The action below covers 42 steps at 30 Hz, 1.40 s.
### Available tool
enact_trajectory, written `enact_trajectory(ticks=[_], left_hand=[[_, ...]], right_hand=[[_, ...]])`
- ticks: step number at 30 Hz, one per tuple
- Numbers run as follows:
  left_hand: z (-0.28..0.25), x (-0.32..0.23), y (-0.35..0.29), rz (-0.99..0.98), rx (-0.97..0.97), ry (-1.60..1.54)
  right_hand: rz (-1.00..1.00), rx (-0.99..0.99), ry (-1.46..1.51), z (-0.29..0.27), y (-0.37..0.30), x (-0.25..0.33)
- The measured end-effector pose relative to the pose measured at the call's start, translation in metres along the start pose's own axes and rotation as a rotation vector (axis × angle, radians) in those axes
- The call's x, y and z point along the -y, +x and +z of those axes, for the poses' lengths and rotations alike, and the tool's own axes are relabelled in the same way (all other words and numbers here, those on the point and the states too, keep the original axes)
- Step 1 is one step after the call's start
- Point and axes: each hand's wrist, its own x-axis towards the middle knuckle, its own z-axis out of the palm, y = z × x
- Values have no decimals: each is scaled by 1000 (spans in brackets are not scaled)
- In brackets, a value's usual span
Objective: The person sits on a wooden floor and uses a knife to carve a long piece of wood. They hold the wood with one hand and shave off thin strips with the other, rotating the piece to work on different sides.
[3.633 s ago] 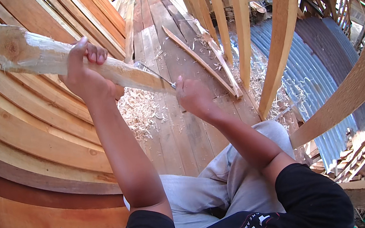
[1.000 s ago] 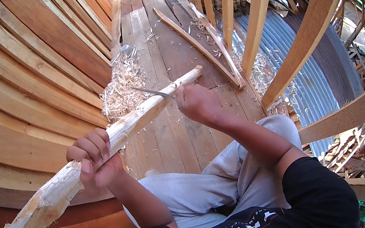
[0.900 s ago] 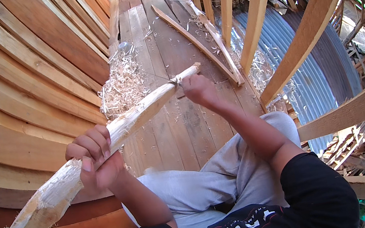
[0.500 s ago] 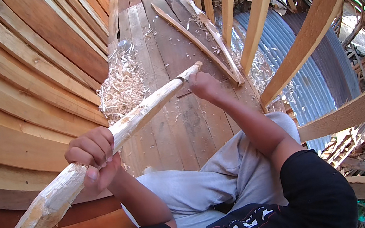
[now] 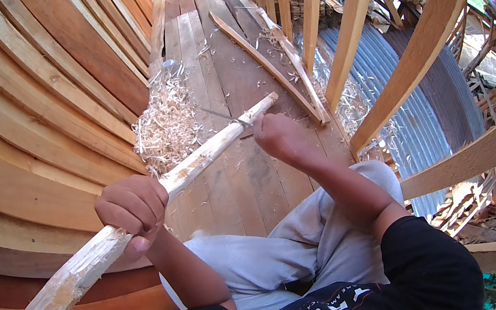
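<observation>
A pale, peeled wooden pole runs slantwise across my lap from the lower left to a blunt far end. My left hand is wrapped round its middle. Close to that far end, my right hand is closed in a fist, gripping a knife whose handle is hidden. The knife's thin dark blade crosses the pole and sticks out beyond it on the left. Patches of brownish skin remain on the pale wood.
Wood shavings are heaped on the plank floor, beside a wall of upright boards. Two slim wooden strips lie ahead. On the right stand railing slats, with corrugated metal sheeting beyond and below.
My right hand has drawn slightly down and toward me, and the knife blade now shows across the pole. The left hand has shifted a little to the right, still holding the pole.
</observation>
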Motion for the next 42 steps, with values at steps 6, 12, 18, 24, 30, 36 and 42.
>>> enact_trajectory(ticks=[6, 12, 18, 24, 30, 36, 42], left_hand=[[12, 15, 7, 19, -42, -57], [-5, 1, -1, -6, 65, -51], [0, 5, 4, 1, 41, -47], [-2, 4, -2, -21, 56, -67], [-2, -1, -5, -3, 32, -47], [5, 12, 1, 1, 33, -91], [-9, -3, -8, 8, 48, -25]], right_hand=[[12, -195, -32, 35, 54, -96], [73, 72, -67, -3, 3, 6], [135, -37, -40, 16, 37, -53], [43, -84, -91, 34, 33, -49], [120, -13, -45, 35, 40, -43], [246, -159, -6, 44, 69, -125], [84, 153, -52, 24, 25, -12]])
